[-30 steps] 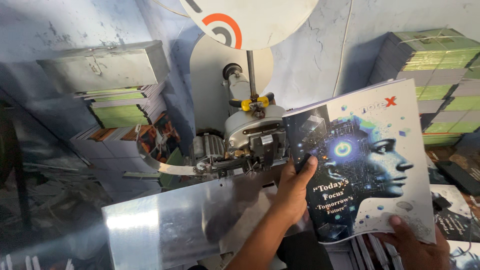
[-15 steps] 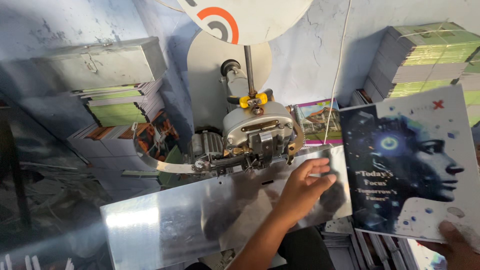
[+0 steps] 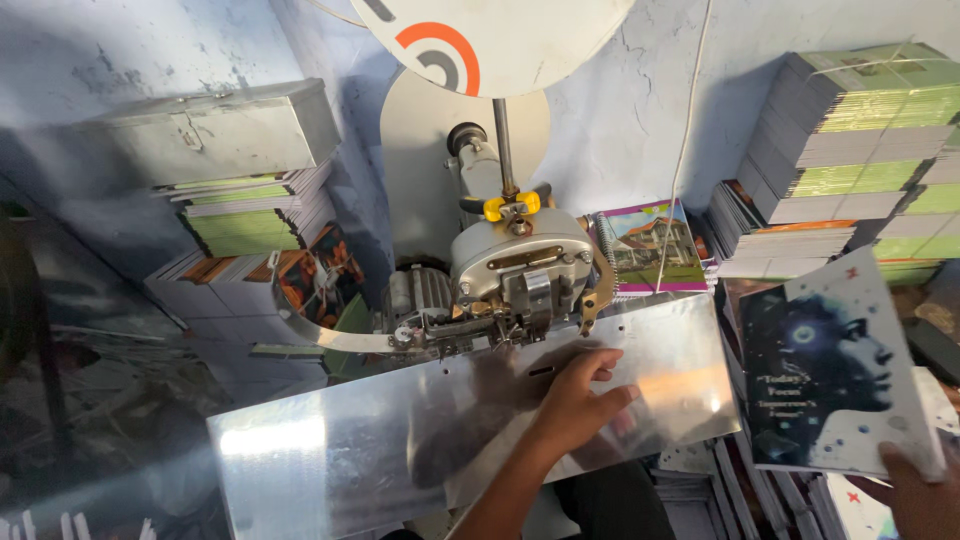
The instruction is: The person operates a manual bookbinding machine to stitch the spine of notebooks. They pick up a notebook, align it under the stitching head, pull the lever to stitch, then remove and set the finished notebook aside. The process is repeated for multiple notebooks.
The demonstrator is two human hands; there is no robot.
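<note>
Since a sec ago, notebook [image 3: 835, 375] w/ the dark cover and pale profile has swung away from the stitching machine [image 3: 515, 270] to the far right, and my left hand [image 3: 580, 395] has let it go and dropped onto the shiny metal table [image 3: 330, 455]. Head view, the only one: left hand lies palm-down on the plate just in front of the machine head, fingers loosely spread, holding nothing. Right hand [image 3: 915, 490] sits at the frame's lower right corner, thumb pressed over the notebook's bottom corner; the rest of that hand is under the cover or out of frame, so can't tell how those fingers lie. Notebook is tilted, clear of the table, above loose copies piled below. Risk, as I judge it: a one-corner grip on a floppy book could let it sag or slip onto the pile; left fingertips rest close to the machine's working end, so a slide fwd could catch them. Containers: grey metal box [image 3: 215, 130] at upper left is shut, contents hidden, sitting on a stack of green-edged books [image 3: 255, 215]. Bundled stacks [image 3: 860, 130] against the blue wall at right; a spiral pad [image 3: 650, 245] leans behind the machine.
</note>
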